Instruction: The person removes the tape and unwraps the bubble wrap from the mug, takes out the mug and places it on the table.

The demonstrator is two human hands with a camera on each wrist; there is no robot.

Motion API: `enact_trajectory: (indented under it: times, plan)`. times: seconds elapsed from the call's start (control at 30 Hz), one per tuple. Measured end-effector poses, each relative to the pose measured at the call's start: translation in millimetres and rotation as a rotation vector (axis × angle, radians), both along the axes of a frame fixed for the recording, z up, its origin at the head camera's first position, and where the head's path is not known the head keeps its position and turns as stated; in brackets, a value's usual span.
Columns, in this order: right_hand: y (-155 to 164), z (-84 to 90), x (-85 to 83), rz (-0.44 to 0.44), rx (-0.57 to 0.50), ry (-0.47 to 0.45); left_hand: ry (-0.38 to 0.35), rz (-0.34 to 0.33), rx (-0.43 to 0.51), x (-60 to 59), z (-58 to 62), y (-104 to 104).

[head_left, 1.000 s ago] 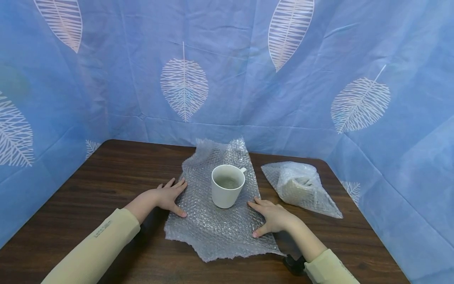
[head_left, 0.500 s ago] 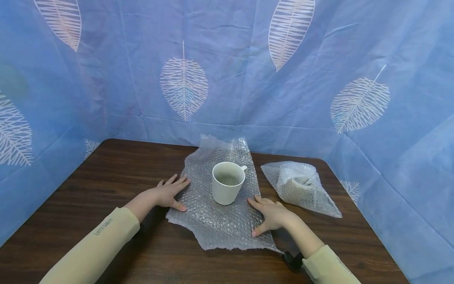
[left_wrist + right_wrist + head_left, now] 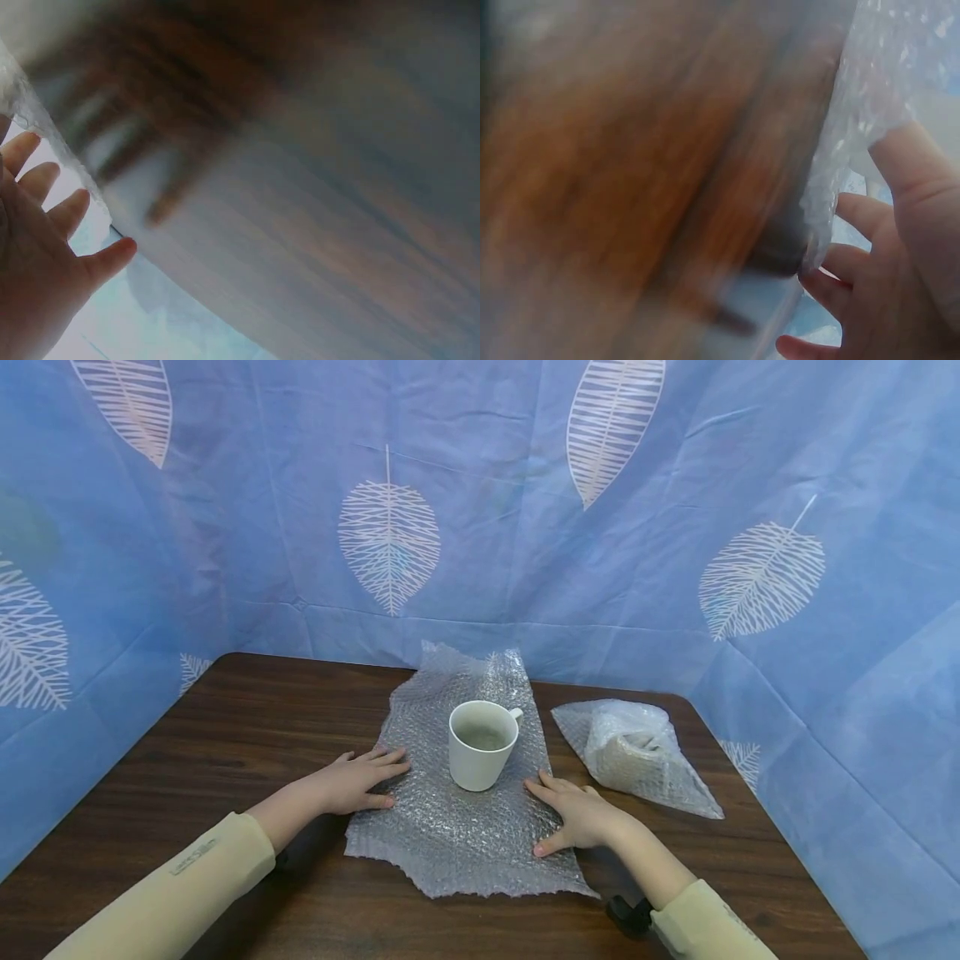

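A: What is under the hands?

B: A sheet of bubble wrap [image 3: 457, 810], clear and pebbled with ragged edges, spread on the dark wooden tabletop [image 3: 187, 752] about midway along it, its far end reaching the back edge.

A: And on the sheet?

B: A white mug [image 3: 481, 756] stands upright near the sheet's middle, handle turned to the far right.

A: How do the hands lie?

B: The left hand [image 3: 352, 781] lies flat on the sheet's left edge, fingers straight and spread, gripping nothing. The right hand [image 3: 573, 814] lies flat on the sheet's right edge, fingers extended, just beside the mug, holding nothing.

A: Anything else?

B: A bubble-wrapped bundle [image 3: 633, 756] lies near the tabletop's right edge, apart from the sheet. A blue leaf-print curtain [image 3: 525, 527] hangs behind.
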State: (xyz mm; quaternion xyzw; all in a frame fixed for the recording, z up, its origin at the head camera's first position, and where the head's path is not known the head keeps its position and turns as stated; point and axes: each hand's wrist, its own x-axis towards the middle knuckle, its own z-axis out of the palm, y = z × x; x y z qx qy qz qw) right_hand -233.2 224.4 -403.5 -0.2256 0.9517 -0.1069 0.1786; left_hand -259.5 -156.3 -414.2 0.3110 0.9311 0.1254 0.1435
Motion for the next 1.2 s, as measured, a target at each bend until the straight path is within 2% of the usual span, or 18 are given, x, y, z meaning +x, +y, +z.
enact_trajectory:
  times: [0.17,0.37,0.63,0.83,1.2]
  plan:
    - [6,-0.7,0.3,0.035,-0.044,-0.017,-0.039,0.004,-0.003,4.7,0.6,-6]
    - [13,1.3,0.4,0.066,-0.070,-0.059,-0.093,-0.025,0.031,7.6,1.2,-10]
    - [16,-0.7,0.6,0.087,-0.069,-0.090,-0.129,-0.008,0.043,10.5,0.2,-7]
    - [15,-0.3,1.4,0.090,-0.058,-0.081,-0.134,-0.001,0.044,12.2,0.6,-7]
    - [11,1.2,0.8,0.068,-0.033,-0.092,-0.115,0.012,-0.054,8.8,10.9,3]
